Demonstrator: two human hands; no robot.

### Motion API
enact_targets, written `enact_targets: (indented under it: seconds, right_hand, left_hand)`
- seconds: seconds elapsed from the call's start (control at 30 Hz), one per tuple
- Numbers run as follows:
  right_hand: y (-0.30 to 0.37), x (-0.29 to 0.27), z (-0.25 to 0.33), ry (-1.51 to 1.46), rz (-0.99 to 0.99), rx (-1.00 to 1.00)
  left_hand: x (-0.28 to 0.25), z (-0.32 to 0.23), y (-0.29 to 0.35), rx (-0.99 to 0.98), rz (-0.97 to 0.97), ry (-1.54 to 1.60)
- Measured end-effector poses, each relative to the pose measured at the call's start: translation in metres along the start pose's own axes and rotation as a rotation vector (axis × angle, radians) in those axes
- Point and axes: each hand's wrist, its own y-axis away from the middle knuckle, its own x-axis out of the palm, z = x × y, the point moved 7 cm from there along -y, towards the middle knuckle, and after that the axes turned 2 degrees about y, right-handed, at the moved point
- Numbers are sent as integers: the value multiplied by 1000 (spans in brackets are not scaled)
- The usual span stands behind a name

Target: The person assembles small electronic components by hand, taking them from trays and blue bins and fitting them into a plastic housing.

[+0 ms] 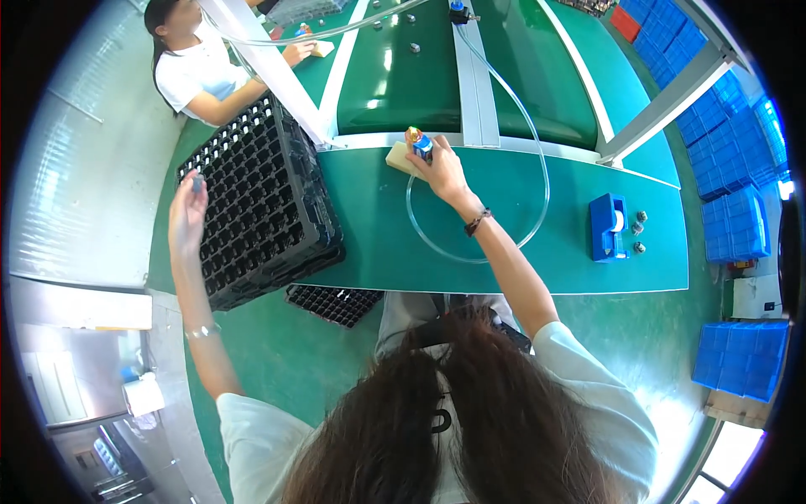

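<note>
Right hand [438, 170] gripping small blue tool [422, 145] over pale block [400, 159] on green surface [520, 252], left hand [186, 215] pinching small part [197, 181], probably, above black tray [260, 202].

Blue tape dispenser [607, 227] w/ prob. three small metal parts [638, 228] beside; blue crates [743, 357] right.

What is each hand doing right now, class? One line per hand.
Left hand: closed on a small grey part above the black tray stack.
Right hand: closed on a small blue tool, over the cream pad.
</note>
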Motion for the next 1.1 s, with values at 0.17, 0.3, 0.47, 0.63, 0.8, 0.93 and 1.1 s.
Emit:
enact_targets:
  seconds: [0.17,0.3,0.47,0.63,0.8,0.93,1.1]
  right_hand:
    - [3,-2,8,-17,-37,-79]
    - [9,-6,9,-14,-35,-86]
    - [15,-7,14,32,-6,-58]
    - [10,-1,12,35,-41,-81]
    - [-9,8,9,13,-59,-81]
    - [-28,16,8,7,-48,-98]
    - [-78,34,-18,-114,115,57]
  left_hand:
    - [89,36,140,-156,124,290]
    - [127,96,210,-322,103,404]
    - [140,144,253,-390,93,587]
    - [160,169,263,-454,68,758]
    - [178,172,253,-500,109,768]
    - [186,173,240,-474,137,759]
    - [194,168,219,-392,167,678]
